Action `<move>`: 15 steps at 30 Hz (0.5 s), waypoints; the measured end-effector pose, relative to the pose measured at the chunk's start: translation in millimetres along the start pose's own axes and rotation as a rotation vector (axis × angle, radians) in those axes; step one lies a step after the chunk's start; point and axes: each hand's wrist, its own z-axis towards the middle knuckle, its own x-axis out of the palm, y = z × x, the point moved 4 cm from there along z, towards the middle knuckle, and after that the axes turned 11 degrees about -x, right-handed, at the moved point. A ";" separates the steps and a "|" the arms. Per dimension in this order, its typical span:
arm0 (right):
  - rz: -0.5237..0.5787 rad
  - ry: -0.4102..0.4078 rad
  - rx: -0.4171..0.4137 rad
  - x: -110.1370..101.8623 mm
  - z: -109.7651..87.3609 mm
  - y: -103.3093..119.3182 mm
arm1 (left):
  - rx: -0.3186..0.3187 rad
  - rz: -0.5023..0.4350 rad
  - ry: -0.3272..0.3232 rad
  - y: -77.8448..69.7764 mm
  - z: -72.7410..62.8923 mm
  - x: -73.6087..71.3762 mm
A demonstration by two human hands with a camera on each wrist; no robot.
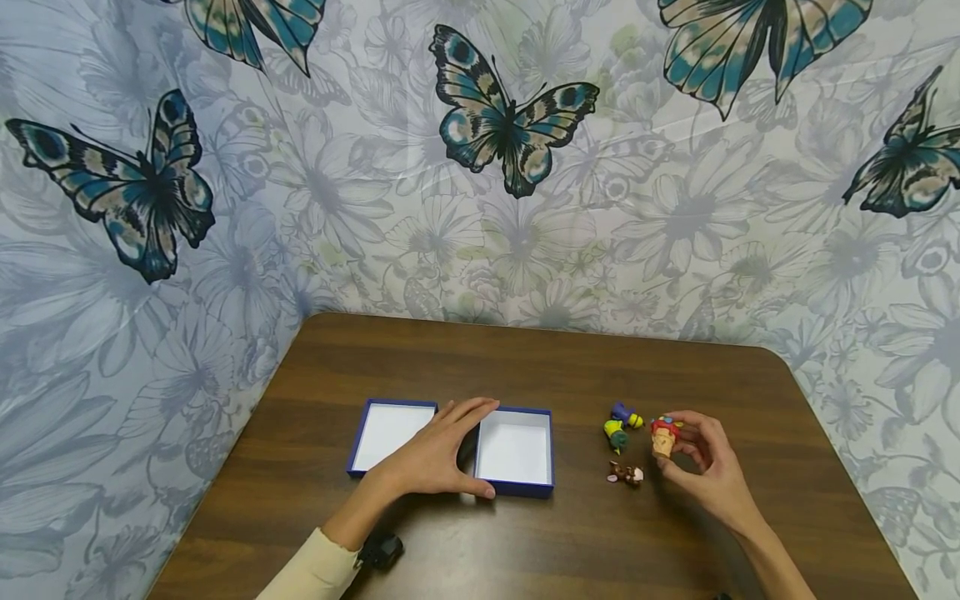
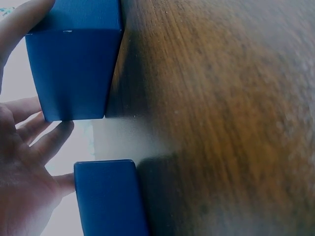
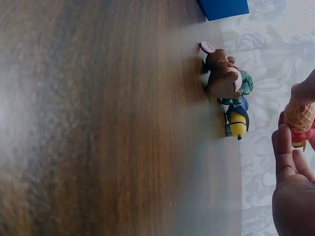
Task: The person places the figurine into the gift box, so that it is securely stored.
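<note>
My left hand (image 1: 438, 454) is spread wide over the near-left side of a square blue box with a white inside (image 1: 525, 446), its thumb by the near corner and its fingertips by the far one. How firmly it presses I cannot tell. Under and left of that hand lies a second blue-edged square box part, also white inside (image 1: 392, 435), its right side partly covered by my fingers and knuckles. The left wrist view gives only plain blue outer walls, with a gap between the two.

My right hand (image 1: 708, 471) pinches a small ice-cream-cone figure, tan waffle below and red on top (image 1: 663, 440), between thumb and fingers above the brown wood-grain table (image 1: 540, 354). In the right wrist view my fingers hide part of it, and the frame edge crops it.

Just left of that hand lie a yellow-and-green figure (image 1: 615, 435) and, farther from me, a purple-and-yellow figure (image 1: 627, 415); nearer me is a brown figure with a pinkish ear (image 1: 625, 474). From the right wrist, the brown one blocks most of the green one; their finer details are too small to make out.
</note>
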 end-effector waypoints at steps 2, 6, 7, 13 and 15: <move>0.015 -0.018 0.009 0.2 -0.2 0.8 | 0.011 0.004 -0.002 -1.0 -0.1 -0.6; 0.074 -0.037 0.025 0.0 -1.4 1.2 | 0.024 0.006 -0.003 -2.7 -0.5 -1.6; 0.083 -0.037 0.025 -0.2 -1.6 1.1 | 0.026 0.004 -0.005 -2.9 -0.6 -1.9; -0.003 -0.004 0.012 -3.3 -1.1 -0.9 | 0.037 0.000 -0.010 -4.0 0.1 -2.7; -0.045 0.007 0.019 -4.4 -1.0 -1.0 | 0.035 0.003 -0.008 -4.4 0.3 -2.6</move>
